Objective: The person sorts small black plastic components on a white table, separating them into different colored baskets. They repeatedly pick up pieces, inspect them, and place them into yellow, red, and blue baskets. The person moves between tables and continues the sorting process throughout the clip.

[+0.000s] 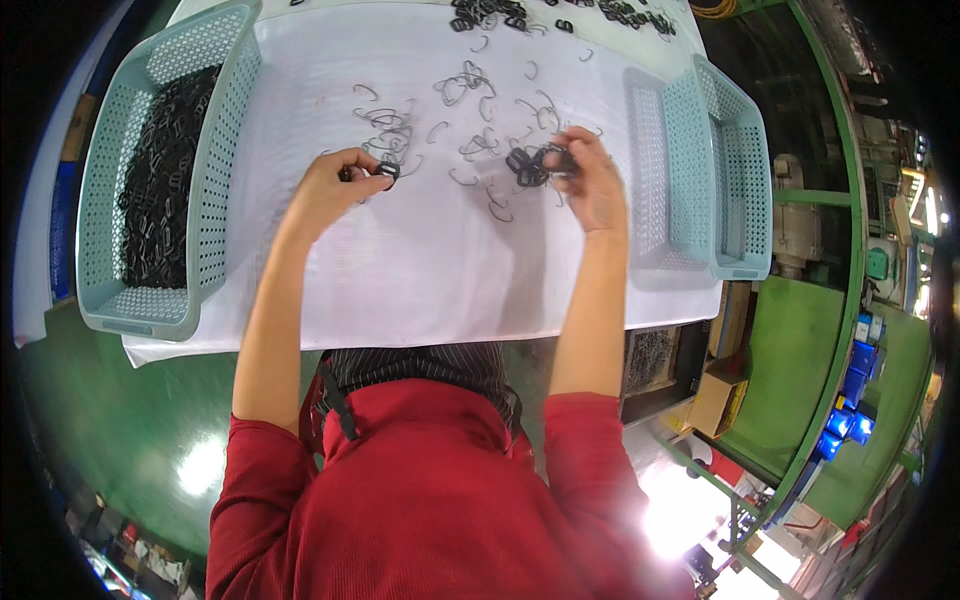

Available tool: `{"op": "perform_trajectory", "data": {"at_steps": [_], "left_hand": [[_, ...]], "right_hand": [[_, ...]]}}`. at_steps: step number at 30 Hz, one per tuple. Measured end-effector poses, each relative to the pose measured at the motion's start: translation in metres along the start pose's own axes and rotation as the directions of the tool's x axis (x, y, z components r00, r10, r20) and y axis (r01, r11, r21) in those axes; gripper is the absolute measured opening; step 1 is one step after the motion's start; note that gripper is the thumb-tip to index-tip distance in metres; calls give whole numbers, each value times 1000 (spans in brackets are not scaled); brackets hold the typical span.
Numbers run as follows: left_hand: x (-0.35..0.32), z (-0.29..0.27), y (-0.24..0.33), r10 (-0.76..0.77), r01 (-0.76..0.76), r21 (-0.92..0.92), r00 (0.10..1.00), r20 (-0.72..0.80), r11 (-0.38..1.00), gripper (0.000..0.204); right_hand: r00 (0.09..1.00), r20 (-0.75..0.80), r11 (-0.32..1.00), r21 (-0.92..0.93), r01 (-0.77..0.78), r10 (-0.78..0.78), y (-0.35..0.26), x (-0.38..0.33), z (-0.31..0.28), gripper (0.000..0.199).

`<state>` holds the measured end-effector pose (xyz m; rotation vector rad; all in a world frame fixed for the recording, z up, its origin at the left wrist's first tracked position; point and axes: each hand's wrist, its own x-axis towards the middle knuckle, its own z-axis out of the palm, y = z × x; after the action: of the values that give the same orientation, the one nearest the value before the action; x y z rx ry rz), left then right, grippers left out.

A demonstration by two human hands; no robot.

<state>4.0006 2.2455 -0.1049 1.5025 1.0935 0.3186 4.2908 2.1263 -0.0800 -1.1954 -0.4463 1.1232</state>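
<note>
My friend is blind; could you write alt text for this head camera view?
Two hands work among small dark metal clips scattered on a white table: the left hand pinches one, the right hand holds a cluster. Pale blue baskets flank them, the left basket full of clips.

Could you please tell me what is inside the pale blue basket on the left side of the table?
The left basket holds a heap of small dark metal clips; bare floor shows near its front end. Whatever lies under the heap is covered.

A white cloth (420, 270) covers the table. On its left edge stands a pale blue perforated basket (110, 200) heaped with dark metal clips; at its right edge stands a second such basket (745, 180). Right of the cloth runs a green metal frame (850, 250), with blue bins (855, 385) below it.
</note>
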Motion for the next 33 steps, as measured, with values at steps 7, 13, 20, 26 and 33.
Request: {"op": "perform_trajectory", "data": {"at_steps": [7, 13, 20, 26, 33], "left_hand": [[9, 26, 43, 118, 38, -716, 979, 166, 697, 24], [34, 56, 51, 108, 1, -475, 973, 202, 880, 32], [78, 68, 68, 173, -122, 326, 976, -131, 938, 34], [109, 87, 65, 320, -220, 547, 943, -93, 808, 33], [114, 49, 54, 224, -213, 285, 975, -7, 935, 31]], "right_hand": [[984, -23, 381, -923, 48, -179, 29, 34, -38, 23], [995, 93, 617, -786, 44, 47, -5, 66, -5, 27], [986, 104, 898, -433, -75, 133, -34, 56, -53, 34], [977, -46, 872, -443, -207, 208, -36, 54, -78, 26], [989, -116, 291, -953, -84, -94, 2, 31, -65, 37]]}}
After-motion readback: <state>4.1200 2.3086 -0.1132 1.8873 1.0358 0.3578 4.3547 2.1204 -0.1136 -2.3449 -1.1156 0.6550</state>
